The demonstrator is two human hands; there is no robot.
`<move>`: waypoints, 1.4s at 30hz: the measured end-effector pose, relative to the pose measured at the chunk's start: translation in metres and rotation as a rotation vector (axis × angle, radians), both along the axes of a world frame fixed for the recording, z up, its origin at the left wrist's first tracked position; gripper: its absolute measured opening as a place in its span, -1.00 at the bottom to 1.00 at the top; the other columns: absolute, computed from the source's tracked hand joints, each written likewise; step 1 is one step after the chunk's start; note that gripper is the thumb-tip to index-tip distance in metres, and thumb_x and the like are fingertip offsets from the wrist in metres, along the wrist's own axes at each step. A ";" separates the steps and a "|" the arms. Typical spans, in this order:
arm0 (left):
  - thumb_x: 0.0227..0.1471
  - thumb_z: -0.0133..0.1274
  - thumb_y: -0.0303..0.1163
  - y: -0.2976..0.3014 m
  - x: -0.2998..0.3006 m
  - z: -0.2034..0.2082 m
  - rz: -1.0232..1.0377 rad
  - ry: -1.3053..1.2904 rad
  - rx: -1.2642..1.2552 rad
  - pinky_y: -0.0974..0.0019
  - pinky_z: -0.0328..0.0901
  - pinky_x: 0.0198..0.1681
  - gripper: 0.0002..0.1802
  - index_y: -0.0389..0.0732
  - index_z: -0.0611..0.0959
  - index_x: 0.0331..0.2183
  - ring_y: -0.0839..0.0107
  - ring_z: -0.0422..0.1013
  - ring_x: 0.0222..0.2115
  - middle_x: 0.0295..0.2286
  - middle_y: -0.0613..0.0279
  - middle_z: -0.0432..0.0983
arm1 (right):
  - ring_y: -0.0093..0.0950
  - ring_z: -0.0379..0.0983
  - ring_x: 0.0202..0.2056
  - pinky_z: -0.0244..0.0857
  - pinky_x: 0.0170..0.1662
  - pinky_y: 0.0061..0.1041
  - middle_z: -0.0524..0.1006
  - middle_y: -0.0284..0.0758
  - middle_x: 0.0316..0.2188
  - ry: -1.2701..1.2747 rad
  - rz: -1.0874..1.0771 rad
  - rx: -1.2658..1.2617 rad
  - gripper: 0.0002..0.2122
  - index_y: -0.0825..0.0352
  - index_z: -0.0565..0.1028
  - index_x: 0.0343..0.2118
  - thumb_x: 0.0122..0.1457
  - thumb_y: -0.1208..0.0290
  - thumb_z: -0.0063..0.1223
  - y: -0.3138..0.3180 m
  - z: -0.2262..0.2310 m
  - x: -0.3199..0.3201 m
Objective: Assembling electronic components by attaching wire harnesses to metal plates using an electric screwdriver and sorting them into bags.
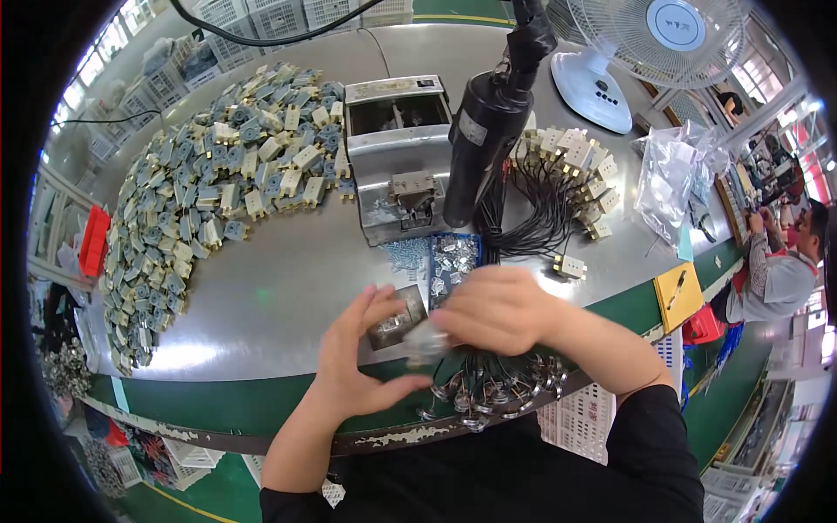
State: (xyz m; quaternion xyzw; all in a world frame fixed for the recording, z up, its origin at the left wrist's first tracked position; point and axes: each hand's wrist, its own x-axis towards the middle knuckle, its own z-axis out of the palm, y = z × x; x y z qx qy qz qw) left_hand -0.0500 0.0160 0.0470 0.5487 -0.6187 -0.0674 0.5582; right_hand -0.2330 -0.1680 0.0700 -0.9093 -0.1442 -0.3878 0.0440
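My left hand (349,362) is open at the table's front edge, thumb and fingers spread apart around the near side of a small metal block (384,333). My right hand (499,309) is closed on a small pale part (425,343), smeared by motion, beside the block. The part looks similar in colour to the socket housings, but its kind is unclear. Just beyond my right hand are a blue tray (455,253) of small metal pieces and a scatter of small screws (406,254). Black cables with round metal ends (479,397) hang together below my right wrist.
A large heap of grey and cream socket housings (253,161) covers the left. A metal machine (397,157) and black cylindrical tool (490,131) stand centrally; cabled sockets (575,157), a plastic bag (667,183) and a fan (593,91) lie right. Another person (780,270) works far right.
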 end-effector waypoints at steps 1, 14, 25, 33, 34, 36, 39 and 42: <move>-0.19 0.54 -0.19 -0.002 -0.004 0.007 -0.064 0.243 0.045 -0.08 0.45 0.12 -0.18 -0.32 0.58 0.07 0.05 0.63 -0.08 -0.19 0.01 0.70 | -0.39 0.61 -0.28 0.49 -0.20 -0.42 0.64 -0.37 -0.28 0.001 -0.005 0.005 -0.74 0.31 0.60 -0.15 0.09 0.39 0.22 -0.015 0.002 -0.014; -0.18 0.49 -0.33 -0.003 -0.003 -0.022 -0.311 -0.239 0.053 0.10 0.56 -0.09 -0.64 -0.18 0.75 -0.28 0.22 0.65 -0.29 -0.35 0.20 0.68 | -0.21 0.40 0.05 0.29 0.12 -0.19 0.52 -0.17 -0.05 -0.498 -1.075 0.055 -0.71 0.32 0.62 -0.17 0.13 0.30 0.44 -0.093 0.015 -0.049; -0.11 0.39 -0.45 -0.001 -0.010 -0.031 -0.330 -0.203 0.012 0.19 0.56 -0.22 -0.77 -0.17 0.74 -0.31 0.27 0.61 -0.39 -0.42 0.29 0.63 | -0.05 0.53 -0.49 0.36 -0.40 -0.15 0.54 -0.05 -0.57 0.808 -0.795 0.764 -0.70 0.39 0.56 -0.47 0.27 0.24 0.17 0.013 0.007 -0.048; -0.17 0.41 -0.48 -0.001 -0.014 -0.025 -0.340 -0.084 0.032 0.16 0.56 -0.24 -0.74 -0.18 0.75 -0.33 0.24 0.61 -0.44 -0.47 0.27 0.64 | -0.70 0.25 -0.58 0.10 -0.50 -0.63 0.37 -0.55 -0.63 0.530 -0.341 2.193 -0.77 0.33 0.49 -0.49 0.32 0.40 0.17 0.008 -0.001 -0.081; -0.17 0.41 -0.48 -0.002 -0.015 -0.023 -0.347 -0.084 0.032 0.16 0.56 -0.24 -0.74 -0.18 0.75 -0.33 0.24 0.61 -0.44 -0.47 0.27 0.64 | -0.71 0.21 -0.57 0.09 -0.48 -0.61 0.36 -0.54 -0.61 0.783 -0.432 2.025 -0.77 0.33 0.47 -0.49 0.29 0.40 0.23 0.008 0.004 -0.090; -0.15 0.41 -0.44 -0.002 -0.019 -0.016 -0.408 0.029 0.112 0.13 0.54 -0.22 -0.69 -0.19 0.75 -0.26 0.19 0.62 -0.38 -0.40 0.24 0.66 | -0.70 0.19 -0.57 0.08 -0.49 -0.59 0.36 -0.55 -0.63 0.875 -0.362 1.750 -0.76 0.33 0.46 -0.48 0.29 0.39 0.25 0.007 0.011 -0.097; -0.12 0.41 -0.40 -0.017 -0.035 0.012 -0.490 -0.059 0.195 0.12 0.52 -0.18 -0.62 -0.22 0.74 -0.18 0.15 0.62 -0.30 -0.28 0.19 0.67 | -0.64 0.17 -0.57 0.11 -0.49 -0.49 0.36 -0.49 -0.65 1.006 -0.332 1.336 -0.75 0.38 0.43 -0.44 0.28 0.41 0.27 0.007 0.028 -0.103; -0.07 0.40 -0.27 -0.034 -0.057 0.018 -0.619 -0.114 0.226 0.10 0.47 -0.01 -0.49 -0.24 0.69 -0.06 0.11 0.57 -0.11 -0.11 0.12 0.62 | -0.46 0.24 -0.57 0.22 -0.44 -0.39 0.38 -0.28 -0.63 0.931 -0.448 1.171 -0.80 0.43 0.43 -0.40 0.31 0.47 0.19 0.007 0.038 -0.108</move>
